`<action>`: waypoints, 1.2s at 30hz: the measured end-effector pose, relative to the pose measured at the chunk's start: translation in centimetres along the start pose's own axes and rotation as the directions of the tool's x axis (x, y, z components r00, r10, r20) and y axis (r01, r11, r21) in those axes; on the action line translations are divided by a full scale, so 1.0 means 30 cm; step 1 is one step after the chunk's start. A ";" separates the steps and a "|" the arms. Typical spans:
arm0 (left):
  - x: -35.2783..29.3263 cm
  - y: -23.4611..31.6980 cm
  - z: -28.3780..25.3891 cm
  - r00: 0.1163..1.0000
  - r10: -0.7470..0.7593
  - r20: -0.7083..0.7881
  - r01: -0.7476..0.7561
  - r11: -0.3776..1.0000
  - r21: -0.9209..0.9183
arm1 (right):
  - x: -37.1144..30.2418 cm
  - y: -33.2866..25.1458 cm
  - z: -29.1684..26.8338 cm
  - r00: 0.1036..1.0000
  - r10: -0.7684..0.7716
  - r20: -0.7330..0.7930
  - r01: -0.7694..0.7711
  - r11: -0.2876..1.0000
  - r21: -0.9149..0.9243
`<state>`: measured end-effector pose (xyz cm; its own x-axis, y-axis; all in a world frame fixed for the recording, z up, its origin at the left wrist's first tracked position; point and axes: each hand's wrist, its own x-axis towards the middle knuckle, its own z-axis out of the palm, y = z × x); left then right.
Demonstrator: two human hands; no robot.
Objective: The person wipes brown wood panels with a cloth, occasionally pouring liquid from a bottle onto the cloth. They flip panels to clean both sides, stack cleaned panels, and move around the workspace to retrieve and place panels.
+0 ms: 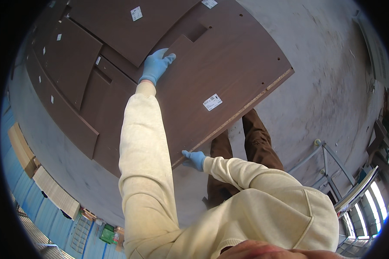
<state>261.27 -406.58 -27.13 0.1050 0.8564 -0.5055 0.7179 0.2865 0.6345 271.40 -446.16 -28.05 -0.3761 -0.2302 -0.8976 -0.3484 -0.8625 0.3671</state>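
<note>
A large dark brown board (pixel 229 60) lies flat in front of me, with a raw chipboard edge facing me, a white label and several small drilled holes. My left hand (pixel 157 64), in a light blue glove, reaches far across it. Its fingers are apart and hold nothing, close to a rectangular notch in the board. At the near edge, my right hand (pixel 195 160), also gloved in blue, grips the board with the thumb side uppermost. The fingers under the edge are partly hidden.
More brown boards (pixel 65 60) with white labels lie overlapping to the left and beyond. A grey metal frame on wheels (pixel 328 159) stands on the concrete floor (pixel 320 73) at the right. Stacked pale panels (pixel 56 190) and a green container (pixel 107 233) sit at the lower left.
</note>
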 end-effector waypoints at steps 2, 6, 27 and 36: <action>0.007 -0.017 0.018 1.000 0.030 -0.008 -0.030 0.999 0.028 | -0.005 -0.005 -0.009 1.000 0.003 0.024 -0.003 1.000 -0.025; -0.011 -0.016 0.039 1.000 0.013 -0.009 -0.012 0.997 0.077 | -0.008 -0.007 -0.034 1.000 0.028 0.007 -0.027 0.999 -0.034; -0.169 0.404 -0.287 0.861 -0.103 -0.499 0.003 0.980 -0.197 | -0.265 -0.445 -0.545 0.853 -0.516 -0.081 0.483 0.839 -0.250; -0.037 0.522 0.315 0.929 0.268 -0.257 -0.133 0.887 0.442 | -0.468 -0.878 -0.732 0.202 -0.903 -0.380 0.808 0.373 -0.457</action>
<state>278.89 -407.09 -22.16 0.1128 0.9823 -0.1493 0.9269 -0.0499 0.3720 304.70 -430.10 -30.48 0.5646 0.5610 -0.6054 -0.0412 -0.7134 -0.6995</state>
